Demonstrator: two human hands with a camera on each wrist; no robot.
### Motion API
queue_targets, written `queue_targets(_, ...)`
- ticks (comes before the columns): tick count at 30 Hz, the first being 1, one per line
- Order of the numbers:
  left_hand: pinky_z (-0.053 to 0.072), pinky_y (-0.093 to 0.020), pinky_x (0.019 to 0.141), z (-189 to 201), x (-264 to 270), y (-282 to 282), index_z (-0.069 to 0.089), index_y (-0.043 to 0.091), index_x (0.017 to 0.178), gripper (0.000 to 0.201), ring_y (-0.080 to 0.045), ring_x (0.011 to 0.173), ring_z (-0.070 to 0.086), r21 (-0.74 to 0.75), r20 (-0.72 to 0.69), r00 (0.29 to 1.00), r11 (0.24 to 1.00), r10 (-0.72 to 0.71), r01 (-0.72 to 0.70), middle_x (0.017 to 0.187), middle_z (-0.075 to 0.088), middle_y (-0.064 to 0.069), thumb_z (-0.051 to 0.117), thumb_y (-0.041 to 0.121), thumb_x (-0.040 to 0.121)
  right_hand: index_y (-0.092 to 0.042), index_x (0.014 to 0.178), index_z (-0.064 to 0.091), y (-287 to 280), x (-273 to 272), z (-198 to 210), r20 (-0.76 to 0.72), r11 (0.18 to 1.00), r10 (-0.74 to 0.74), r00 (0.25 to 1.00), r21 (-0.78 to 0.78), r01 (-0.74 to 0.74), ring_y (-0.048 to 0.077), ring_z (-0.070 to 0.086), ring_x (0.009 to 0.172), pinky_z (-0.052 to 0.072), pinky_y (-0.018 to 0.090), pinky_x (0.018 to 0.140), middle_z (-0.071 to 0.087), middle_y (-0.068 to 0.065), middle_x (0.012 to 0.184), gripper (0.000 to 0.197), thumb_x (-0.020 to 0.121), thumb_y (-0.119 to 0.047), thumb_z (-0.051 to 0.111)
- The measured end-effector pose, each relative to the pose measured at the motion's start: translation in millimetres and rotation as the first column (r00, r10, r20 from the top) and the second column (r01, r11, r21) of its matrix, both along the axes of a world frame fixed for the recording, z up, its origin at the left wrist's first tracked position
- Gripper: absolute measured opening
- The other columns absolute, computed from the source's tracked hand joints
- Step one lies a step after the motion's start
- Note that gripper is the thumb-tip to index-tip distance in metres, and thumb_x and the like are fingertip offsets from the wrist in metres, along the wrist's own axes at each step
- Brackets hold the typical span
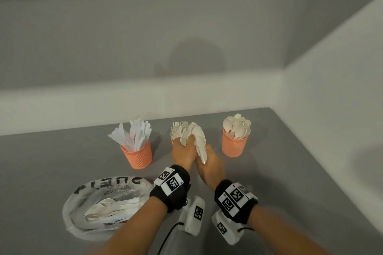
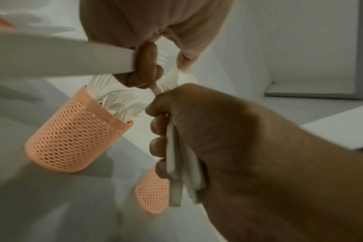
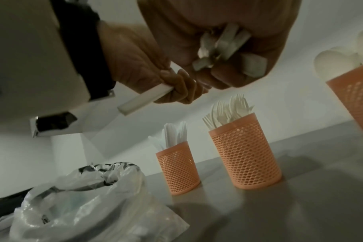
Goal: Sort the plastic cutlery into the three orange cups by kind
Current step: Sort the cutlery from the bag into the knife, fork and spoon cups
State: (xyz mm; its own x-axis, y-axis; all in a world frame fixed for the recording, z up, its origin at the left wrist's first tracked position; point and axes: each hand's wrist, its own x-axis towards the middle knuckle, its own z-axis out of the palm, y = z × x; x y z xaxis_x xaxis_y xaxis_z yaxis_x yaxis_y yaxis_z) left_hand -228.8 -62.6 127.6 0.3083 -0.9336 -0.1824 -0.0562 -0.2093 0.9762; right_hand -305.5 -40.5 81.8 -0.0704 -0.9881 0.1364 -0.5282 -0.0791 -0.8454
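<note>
Three orange mesh cups stand in a row: knives in the left cup (image 1: 137, 156), forks in the middle cup (image 3: 246, 157), spoons in the right cup (image 1: 234, 146). Both hands hover in front of the middle cup and hide most of it in the head view. My right hand (image 1: 209, 161) grips a bundle of white cutlery (image 1: 200, 144) by the handles (image 3: 222, 49). My left hand (image 1: 184, 148) pinches one white piece by its handle (image 3: 144, 99), right beside the bundle. Fork tines show just past its fingers (image 2: 148, 65). In the left wrist view the fork cup (image 2: 77, 139) stands just below the hands.
A crumpled clear plastic bag (image 1: 99, 207) with more white cutlery inside lies at the near left. The grey table (image 1: 279, 172) ends at a white wall behind the cups and another on the right. Cables hang from my wrist cameras near the front edge.
</note>
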Motion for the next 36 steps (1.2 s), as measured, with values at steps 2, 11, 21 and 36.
queue_targets(2, 0.043, -0.031, 0.091, 0, -5, 1, 0.053, 0.004, 0.119, 0.032, -0.029, 0.11, 0.057, -0.007, 0.057, 0.998, 1.0, -0.001, 0.002, 0.116, 0.062, -0.013, 0.05, 0.018, 0.09, -0.012, 0.112, 0.051, 0, -1, 2, -0.002, 1.0, -0.002, 1.0, 0.0, 0.002, 0.029, 0.064, 0.081, 0.052, 0.042, 0.073, 0.068, 0.011, 0.088, 0.041, 0.084, -0.04, 0.041)
queue_targets(11, 0.048, -0.03, 0.083, 1, -4, -6, 0.057, -0.002, 0.111, 0.026, -0.03, 0.104, 0.061, -0.051, 0.1, 0.994, 0.998, 0.046, -0.041, 0.108, 0.065, -0.016, 0.052, 0.01, 0.089, -0.014, 0.096, 0.056, -2, -15, -1, 0.165, 0.993, 0.05, 0.985, 0.095, -0.066, 0.023, 0.059, 0.072, 0.05, 0.039, 0.068, 0.061, 0.002, 0.078, 0.032, 0.074, -0.035, 0.049)
queue_targets(21, 0.051, -0.036, 0.065, 10, 47, -39, 0.049, 0.006, 0.085, 0.017, -0.02, 0.055, 0.057, 0.055, -0.426, 0.878, 0.975, 0.218, -0.215, 0.06, 0.054, -0.006, 0.037, 0.015, 0.095, -0.013, 0.11, 0.048, -1, -36, 4, 0.7, 0.895, -0.017, 0.714, 0.329, -0.301, 0.005, 0.036, 0.036, 0.033, 0.017, 0.038, 0.041, -0.007, 0.048, 0.013, 0.097, -0.015, 0.046)
queue_targets(36, 0.02, -0.013, 0.029, 7, 28, -10, 0.051, 0.007, 0.075, 0.029, -0.004, 0.027, 0.025, -0.068, -0.384, 0.835, 0.914, -0.393, 0.399, 0.037, 0.036, 0.004, 0.039, 0.019, 0.099, -0.014, 0.098, 0.052, -1, -37, 22, 0.82, 0.827, -0.004, 0.572, 0.325, -0.459, 0.006, 0.046, 0.036, 0.042, 0.019, 0.039, 0.059, -0.002, 0.056, 0.023, 0.1, -0.03, 0.036)
